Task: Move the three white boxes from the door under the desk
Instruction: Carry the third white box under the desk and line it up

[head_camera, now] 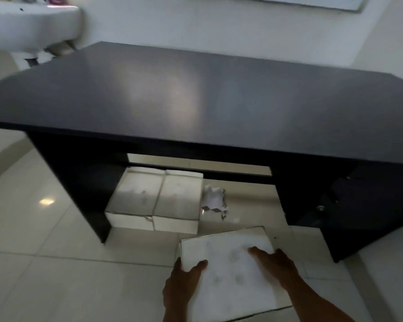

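Observation:
A black desk [196,96] fills the middle of the view. Under its left half two white boxes stand side by side on the tiled floor, the left box [135,196] touching the right box [179,201]. A third white box [228,270] is held in front of the desk, low and near me. My left hand [182,284] grips its left near corner, thumb on top. On the box's right side lies my right hand [275,261], fingers spread over the lid. The boxes' lids carry grey smudges.
A crumpled piece of white paper [214,198] lies on the floor under the desk, right of the two boxes. The desk's right side panel [335,205] has a small metal fitting. A white washbasin [30,24] hangs at the upper left. Pale floor tiles [33,228] spread to the left.

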